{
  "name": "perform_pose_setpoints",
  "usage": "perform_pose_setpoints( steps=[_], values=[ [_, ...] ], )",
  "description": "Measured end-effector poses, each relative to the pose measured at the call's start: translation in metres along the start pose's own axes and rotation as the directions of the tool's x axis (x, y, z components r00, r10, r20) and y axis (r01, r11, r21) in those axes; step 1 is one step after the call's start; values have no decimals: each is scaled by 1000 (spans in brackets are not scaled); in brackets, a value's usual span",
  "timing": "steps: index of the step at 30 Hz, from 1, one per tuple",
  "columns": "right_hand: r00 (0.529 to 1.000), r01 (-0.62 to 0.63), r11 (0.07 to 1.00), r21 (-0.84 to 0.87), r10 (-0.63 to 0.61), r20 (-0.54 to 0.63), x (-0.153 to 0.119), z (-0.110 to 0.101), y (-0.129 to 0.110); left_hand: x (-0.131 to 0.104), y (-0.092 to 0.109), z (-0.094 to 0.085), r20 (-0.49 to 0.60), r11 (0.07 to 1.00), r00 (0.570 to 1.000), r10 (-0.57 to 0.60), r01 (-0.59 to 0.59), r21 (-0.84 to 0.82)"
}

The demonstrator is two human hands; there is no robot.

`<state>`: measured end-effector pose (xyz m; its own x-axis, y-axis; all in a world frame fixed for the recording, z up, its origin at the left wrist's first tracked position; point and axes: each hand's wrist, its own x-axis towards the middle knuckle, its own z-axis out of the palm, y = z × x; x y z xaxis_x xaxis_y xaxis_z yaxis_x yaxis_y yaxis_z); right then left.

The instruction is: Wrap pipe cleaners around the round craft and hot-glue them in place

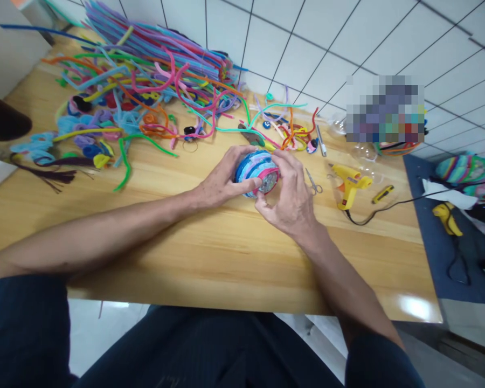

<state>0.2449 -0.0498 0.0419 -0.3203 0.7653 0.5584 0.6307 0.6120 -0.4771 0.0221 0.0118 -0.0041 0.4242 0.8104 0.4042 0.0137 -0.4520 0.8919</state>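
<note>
Above the middle of the wooden table, both hands hold a round ball-like craft piece (pixel 255 164) wound in blue, light blue and purple pipe cleaners. Its near right end shows a pink rim around a greyish, shiny, see-through face. My left hand (pixel 222 180) wraps the left side, thumb laid across the front. Fingers of my right hand (pixel 289 188) curl over the right side, with the thumb at the lower edge of the pink rim. Small scissors (pixel 314 183) lie just right of my right hand.
A yellow glue gun (pixel 350 183) with a black cord and a yellow cutter knife (pixel 383 194) lie to the right. Loose pipe cleaners (pixel 125 97) cover the back left, with a thick bundle (pixel 157 43) along the tiled wall. A pen (pixel 321 141) lies behind the scissors.
</note>
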Motion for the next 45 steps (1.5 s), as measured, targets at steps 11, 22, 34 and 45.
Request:
perform_pose_setpoints(
  steps=[11, 22, 34, 45],
  values=[
    [998, 2, 998, -58, -5, -55, -1, 3, 1, -1, 2, -2, 9, 1000, 1000, -22, 23, -22],
    [1000, 8, 998, -58, -8, 2, -2, 1, 1, 1, 1, -2, 19, 1000, 1000, -2, 2, 4],
    [992, 123, 984, -129, -119, 35, 0, -2, 11, 3, 0, -6, 26, 999, 1000, -16, 15, 38],
    [987, 162, 979, -127, -158, 42, 2, -4, 16, 5, 1, -9, 48, 999, 998, -28, 26, 46]
  ],
)
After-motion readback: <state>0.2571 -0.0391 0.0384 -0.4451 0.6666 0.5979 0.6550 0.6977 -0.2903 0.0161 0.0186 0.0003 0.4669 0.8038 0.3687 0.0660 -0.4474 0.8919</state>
